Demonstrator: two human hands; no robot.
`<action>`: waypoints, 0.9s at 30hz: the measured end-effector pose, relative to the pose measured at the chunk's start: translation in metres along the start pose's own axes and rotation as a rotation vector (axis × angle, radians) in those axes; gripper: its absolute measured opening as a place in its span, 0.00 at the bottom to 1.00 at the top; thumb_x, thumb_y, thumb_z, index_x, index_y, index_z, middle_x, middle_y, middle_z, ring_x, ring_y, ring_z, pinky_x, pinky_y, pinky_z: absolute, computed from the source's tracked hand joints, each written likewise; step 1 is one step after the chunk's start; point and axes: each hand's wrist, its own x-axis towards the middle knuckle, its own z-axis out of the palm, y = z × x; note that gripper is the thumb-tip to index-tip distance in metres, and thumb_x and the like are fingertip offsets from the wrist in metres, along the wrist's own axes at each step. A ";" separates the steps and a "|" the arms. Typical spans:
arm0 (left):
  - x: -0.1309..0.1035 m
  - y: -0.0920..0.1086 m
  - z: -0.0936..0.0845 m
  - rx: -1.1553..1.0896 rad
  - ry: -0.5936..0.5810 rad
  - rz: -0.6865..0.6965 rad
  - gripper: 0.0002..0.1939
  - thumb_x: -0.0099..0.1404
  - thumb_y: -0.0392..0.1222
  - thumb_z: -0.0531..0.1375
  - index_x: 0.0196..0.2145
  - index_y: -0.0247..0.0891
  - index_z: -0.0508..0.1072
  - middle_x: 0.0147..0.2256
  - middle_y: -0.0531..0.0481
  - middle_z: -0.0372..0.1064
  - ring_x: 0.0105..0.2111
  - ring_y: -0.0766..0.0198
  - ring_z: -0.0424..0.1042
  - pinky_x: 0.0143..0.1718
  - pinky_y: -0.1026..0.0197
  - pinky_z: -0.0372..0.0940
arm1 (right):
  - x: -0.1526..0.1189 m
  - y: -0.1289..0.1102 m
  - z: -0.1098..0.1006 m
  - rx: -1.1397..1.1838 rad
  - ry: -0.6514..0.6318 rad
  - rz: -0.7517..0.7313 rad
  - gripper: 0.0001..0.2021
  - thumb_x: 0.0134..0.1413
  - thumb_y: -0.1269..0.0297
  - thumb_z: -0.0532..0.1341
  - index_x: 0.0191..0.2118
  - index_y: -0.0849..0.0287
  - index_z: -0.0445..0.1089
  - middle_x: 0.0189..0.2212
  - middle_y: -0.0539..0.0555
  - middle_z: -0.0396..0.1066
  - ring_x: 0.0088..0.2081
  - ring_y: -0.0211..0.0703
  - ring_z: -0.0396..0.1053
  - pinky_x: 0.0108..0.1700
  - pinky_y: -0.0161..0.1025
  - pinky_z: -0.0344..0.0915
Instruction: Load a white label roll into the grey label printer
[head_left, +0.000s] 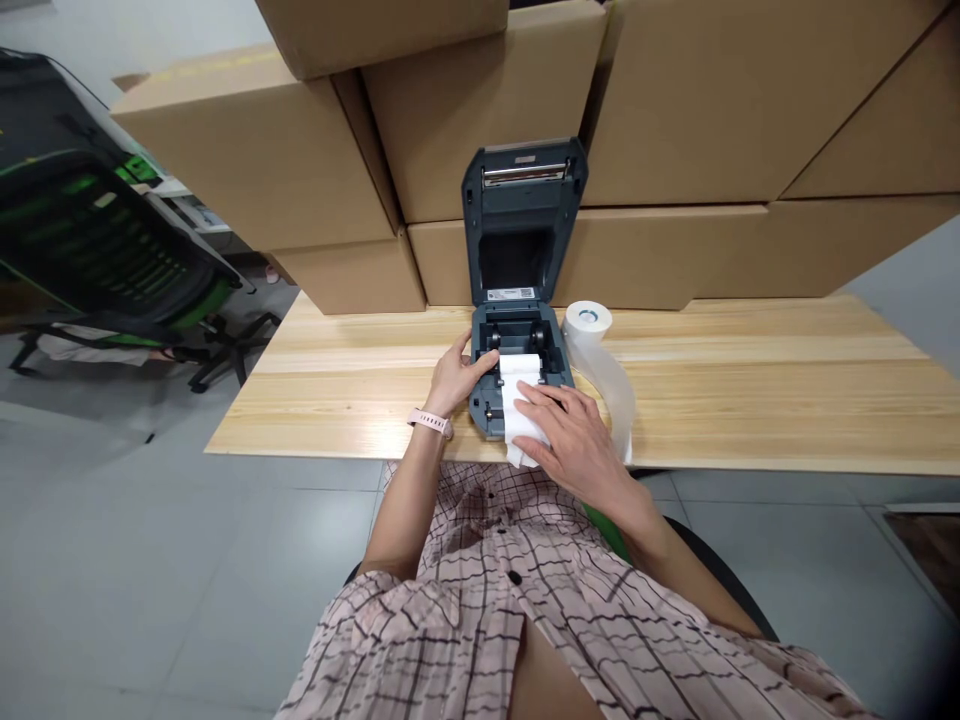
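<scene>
A dark grey label printer (480, 415) stands on the table with its lid (517, 240) raised. My left hand (455, 378) grips the printer's left side, thumb over the rim and fingers along the outer wall. A strip of white label paper (519, 375) lies across the printer's front and hangs a little past it. Over that strip my right hand (574, 435) rests with fingers stretched out, touching the paper. To the right of the printer is a white label roll (588, 318), its loose translucent tail (616, 390) curving down to the table's front edge.
Stacked cardboard boxes (480, 130) form a wall right behind the printer. The narrow wooden table (352, 380) ends just before my body. A black and green office chair (112, 240) stands on the grey tiled floor at left.
</scene>
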 end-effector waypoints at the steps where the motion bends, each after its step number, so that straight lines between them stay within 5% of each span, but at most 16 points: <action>1: 0.000 0.000 0.000 -0.004 -0.001 0.000 0.39 0.66 0.55 0.69 0.69 0.36 0.68 0.30 0.50 0.80 0.32 0.58 0.78 0.39 0.59 0.69 | 0.000 0.000 0.000 0.001 0.004 -0.005 0.22 0.75 0.48 0.54 0.63 0.53 0.70 0.67 0.59 0.71 0.64 0.60 0.68 0.62 0.63 0.65; 12: -0.007 0.002 -0.001 0.003 -0.007 0.003 0.37 0.68 0.60 0.66 0.67 0.36 0.70 0.30 0.49 0.79 0.31 0.59 0.76 0.37 0.59 0.67 | 0.000 0.002 -0.002 0.021 0.015 -0.027 0.25 0.74 0.44 0.53 0.65 0.52 0.69 0.67 0.58 0.71 0.64 0.59 0.69 0.62 0.63 0.64; 17: -0.005 0.016 -0.012 0.202 0.167 0.064 0.40 0.69 0.62 0.64 0.69 0.34 0.67 0.32 0.47 0.78 0.33 0.57 0.74 0.41 0.56 0.67 | -0.002 0.001 0.001 0.027 0.055 -0.027 0.26 0.74 0.43 0.53 0.65 0.52 0.68 0.66 0.58 0.72 0.64 0.57 0.69 0.65 0.62 0.63; 22: 0.036 0.072 -0.048 0.222 0.438 0.569 0.37 0.68 0.67 0.63 0.67 0.43 0.69 0.52 0.40 0.76 0.56 0.48 0.72 0.60 0.46 0.64 | -0.009 0.001 0.007 0.082 0.147 -0.063 0.24 0.75 0.44 0.53 0.63 0.53 0.70 0.62 0.55 0.76 0.63 0.51 0.72 0.69 0.58 0.59; 25: 0.083 0.120 -0.064 0.189 0.468 0.783 0.34 0.69 0.64 0.64 0.66 0.47 0.69 0.61 0.42 0.70 0.65 0.50 0.67 0.69 0.47 0.58 | -0.013 0.001 0.008 0.108 0.152 -0.069 0.23 0.75 0.44 0.53 0.62 0.53 0.71 0.62 0.55 0.77 0.63 0.51 0.73 0.69 0.58 0.59; 27: 0.117 0.146 -0.068 0.199 0.443 0.853 0.33 0.71 0.64 0.61 0.65 0.41 0.69 0.61 0.43 0.70 0.64 0.52 0.68 0.68 0.46 0.61 | -0.015 0.002 0.008 0.118 0.162 -0.075 0.23 0.75 0.44 0.53 0.61 0.52 0.71 0.62 0.55 0.77 0.63 0.51 0.73 0.69 0.59 0.59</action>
